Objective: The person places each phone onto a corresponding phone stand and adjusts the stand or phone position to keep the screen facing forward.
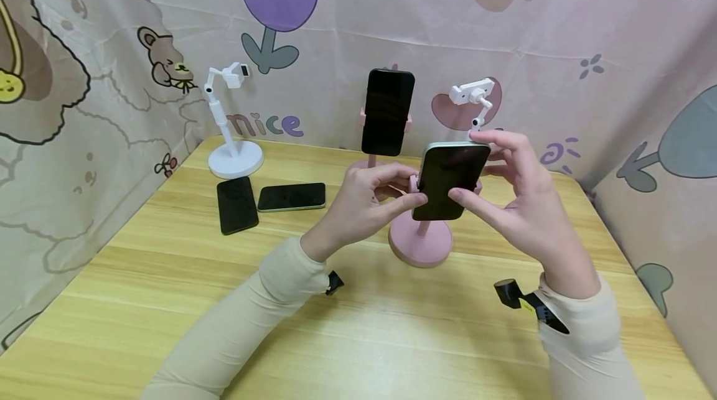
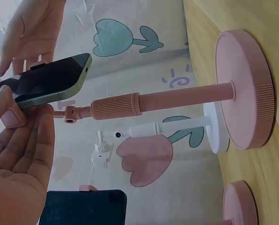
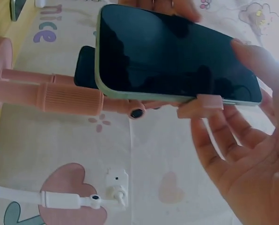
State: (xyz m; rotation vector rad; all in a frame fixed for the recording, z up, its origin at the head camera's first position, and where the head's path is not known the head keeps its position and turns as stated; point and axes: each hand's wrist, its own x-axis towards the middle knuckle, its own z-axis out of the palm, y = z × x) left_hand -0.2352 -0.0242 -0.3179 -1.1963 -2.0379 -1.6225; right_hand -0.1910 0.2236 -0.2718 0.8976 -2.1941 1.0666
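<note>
A smartphone (image 1: 452,179) with a pale green edge and dark screen sits tilted in the clamp of a pink phone stand (image 1: 420,244). My left hand (image 1: 364,204) grips the phone and clamp at the left side, thumb at the front and fingers behind. On the other side, my right hand (image 1: 523,201) pinches the phone, its thumb on the screen and its index finger by the top edge. In the right wrist view a pink clamp arm (image 3: 205,106) hooks over the phone's long edge. The left wrist view shows the ribbed pink post (image 2: 116,106) below the clamp.
Behind stands another pink stand holding a black phone (image 1: 388,112). White stands are at the back left (image 1: 235,158) and back right (image 1: 473,92), their holders without phones. Two dark phones, one upright-facing (image 1: 238,205) and one sideways (image 1: 292,196), lie on the wooden table (image 1: 358,338).
</note>
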